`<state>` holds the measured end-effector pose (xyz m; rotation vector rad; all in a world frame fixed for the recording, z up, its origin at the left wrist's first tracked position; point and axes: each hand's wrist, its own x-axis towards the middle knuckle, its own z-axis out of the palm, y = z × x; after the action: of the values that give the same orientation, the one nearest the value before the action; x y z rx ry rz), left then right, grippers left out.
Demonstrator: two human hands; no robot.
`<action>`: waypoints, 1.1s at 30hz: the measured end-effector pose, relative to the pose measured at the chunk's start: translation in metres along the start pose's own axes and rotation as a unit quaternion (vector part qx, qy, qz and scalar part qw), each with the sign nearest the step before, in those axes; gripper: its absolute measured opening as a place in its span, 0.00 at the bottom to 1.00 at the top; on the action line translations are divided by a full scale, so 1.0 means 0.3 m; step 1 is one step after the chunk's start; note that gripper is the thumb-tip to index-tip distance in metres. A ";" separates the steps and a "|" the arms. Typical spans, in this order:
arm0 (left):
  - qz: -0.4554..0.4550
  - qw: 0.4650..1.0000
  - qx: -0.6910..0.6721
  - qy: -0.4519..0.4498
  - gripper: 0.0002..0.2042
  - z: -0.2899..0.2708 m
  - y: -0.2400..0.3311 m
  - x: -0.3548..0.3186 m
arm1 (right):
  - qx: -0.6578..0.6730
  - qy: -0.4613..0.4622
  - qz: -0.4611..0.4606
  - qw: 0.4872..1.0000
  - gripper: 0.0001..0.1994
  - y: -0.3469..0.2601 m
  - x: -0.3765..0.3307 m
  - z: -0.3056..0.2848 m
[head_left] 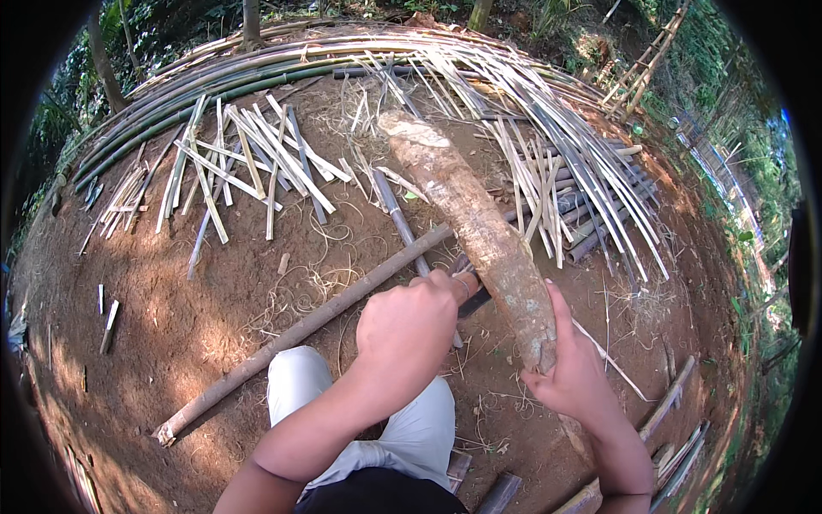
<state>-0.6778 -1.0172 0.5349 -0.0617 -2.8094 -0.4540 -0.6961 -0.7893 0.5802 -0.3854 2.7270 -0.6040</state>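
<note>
Head view: thick pale log (479,231) lies slanted on the dirt ground (188,317), its near end by the person's knee (300,377). Right hand (575,377) is wrapped around that near end, index finger stretched up along the bark. Left hand (409,330) is fisted on a dark handle (473,300) against the log. Looks heavy, stiff, rough-barked; best gripped at the narrower near end. Split bamboo strips (257,154) lie beyond.

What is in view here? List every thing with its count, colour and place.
thick log: one, pale grey-brown, centre, slanting away
long pole: one, brown, lying across the dirt
split bamboo strips: many, pale yellow-green, scattered upper left and right
whole bamboo poles: many, green-grey, stacked along the far edge
dirt ground: reddish brown
knee: one, light grey trousers, bottom centre
left hand: fist closed on a dark handle beside the log
right hand: gripping the log's near end
</note>
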 end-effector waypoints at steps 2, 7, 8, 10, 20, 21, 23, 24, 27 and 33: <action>0.000 1.000 0.004 0.008 0.10 -0.001 -0.007 -0.013 | -0.019 0.048 -0.069 0.996 0.57 0.040 0.001 0.031; 0.003 1.000 0.019 -0.003 0.10 -0.017 0.010 -0.017 | 0.083 0.076 -0.045 0.993 0.54 -0.011 -0.013 0.004; 0.002 1.000 0.018 -0.003 0.10 -0.016 0.012 -0.017 | 0.087 0.102 -0.072 0.988 0.53 -0.014 -0.005 0.003; 0.001 1.000 0.016 -0.002 0.11 -0.013 0.011 -0.015 | 0.096 0.155 -0.126 0.975 0.53 -0.020 0.013 0.002; -0.021 0.999 -0.019 0.039 0.04 0.036 -0.024 -0.089 | 0.116 0.022 -0.068 0.991 0.52 -0.036 0.031 0.057; -0.017 0.999 -0.025 0.035 0.04 0.042 -0.029 -0.080 | 0.124 0.033 -0.086 0.988 0.52 -0.027 0.032 0.071; -0.009 0.999 -0.031 0.026 0.04 0.039 -0.038 -0.072 | 0.136 0.033 -0.098 0.985 0.51 -0.028 0.046 0.081; -0.005 0.999 -0.030 0.021 0.04 0.033 -0.040 -0.071 | 0.144 0.037 -0.103 0.983 0.51 -0.028 0.045 0.082; -0.002 1.000 -0.030 0.006 0.05 0.023 -0.040 -0.091 | 0.148 0.095 -0.150 0.973 0.50 -0.032 0.021 0.055; -0.002 0.999 -0.045 -0.017 0.05 0.001 -0.019 -0.101 | 0.175 0.229 -0.223 0.931 0.51 -0.025 0.006 0.024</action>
<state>-0.6494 -1.0225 0.5240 -0.0826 -2.8211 -0.5871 -0.6936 -0.7991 0.5769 -0.8747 2.8708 -1.4376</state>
